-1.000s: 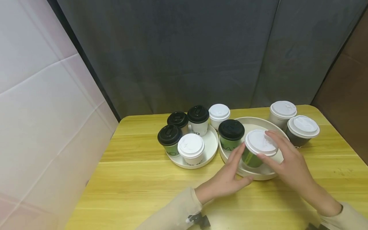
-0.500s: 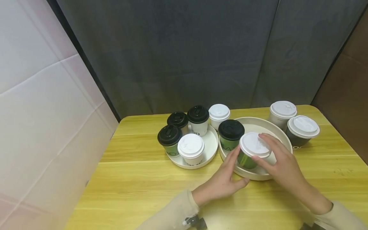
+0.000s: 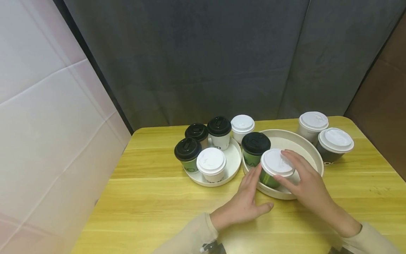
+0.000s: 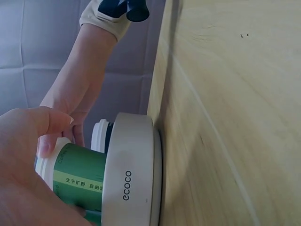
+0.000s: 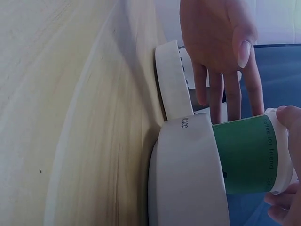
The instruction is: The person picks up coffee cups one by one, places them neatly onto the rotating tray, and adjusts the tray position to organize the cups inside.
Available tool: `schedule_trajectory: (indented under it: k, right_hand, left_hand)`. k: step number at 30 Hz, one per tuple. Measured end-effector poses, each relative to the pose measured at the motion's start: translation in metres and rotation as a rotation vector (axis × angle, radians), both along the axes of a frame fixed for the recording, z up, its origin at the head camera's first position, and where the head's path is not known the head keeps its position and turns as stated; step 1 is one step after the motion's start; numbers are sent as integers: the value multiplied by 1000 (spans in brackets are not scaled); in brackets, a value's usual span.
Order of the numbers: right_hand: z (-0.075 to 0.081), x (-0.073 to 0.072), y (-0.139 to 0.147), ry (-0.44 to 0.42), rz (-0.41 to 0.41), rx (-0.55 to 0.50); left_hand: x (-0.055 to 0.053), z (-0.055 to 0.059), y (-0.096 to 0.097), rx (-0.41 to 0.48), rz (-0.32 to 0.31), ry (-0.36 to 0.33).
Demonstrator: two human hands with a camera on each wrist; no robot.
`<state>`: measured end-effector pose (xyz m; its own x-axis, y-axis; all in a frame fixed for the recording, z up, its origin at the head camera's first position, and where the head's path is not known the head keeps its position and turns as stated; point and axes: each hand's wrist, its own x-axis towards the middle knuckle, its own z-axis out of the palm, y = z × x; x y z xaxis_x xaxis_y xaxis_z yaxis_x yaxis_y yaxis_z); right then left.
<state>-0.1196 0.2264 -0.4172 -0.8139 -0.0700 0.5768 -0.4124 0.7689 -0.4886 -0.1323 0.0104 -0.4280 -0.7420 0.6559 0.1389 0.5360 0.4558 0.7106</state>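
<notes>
Head view: "What's crowding us?"
"A black-lidded cup (image 3: 255, 147), just left of our white-lidded green cup (image 3: 268, 179) in the round tray (image 3: 304, 145)!"
"And fingers?"
"Our right hand (image 3: 309, 185) pinches its lid (image 3: 275, 163); our left hand (image 3: 242, 206) reaches straight-fingered to its left side."

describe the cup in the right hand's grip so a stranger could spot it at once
On the yellow wooden table, find the round cream tray at right. Near its front, between the left hand and right hand, is a green paper cup. It alone joins green body and white plastic lid; the two other green cups wear black lids.
</notes>
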Motion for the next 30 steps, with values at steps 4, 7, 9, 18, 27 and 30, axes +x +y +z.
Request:
schedule_trajectory:
  k: [4, 7, 9, 18, 27, 30]
  right_hand:
    - [-1, 1, -1, 6, 3, 8]
    - [-2, 1, -1, 18, 8, 12]
    - [-3, 1, -1, 28, 14, 14]
    - [-5, 1, -1, 33, 20, 24]
    - [-6, 0, -2, 40, 29, 42]
    - [-6, -1, -2, 54, 31, 58]
  left_hand:
    - [1, -1, 0, -8, -2, 0]
    - [3, -2, -2, -14, -4, 3]
    - [4, -2, -2, -19, -3, 0]
    - [5, -5, -3, -30, 6, -2]
    - [8, -6, -5, -54, 22, -29]
    - [8, -7, -6, -51, 24, -27]
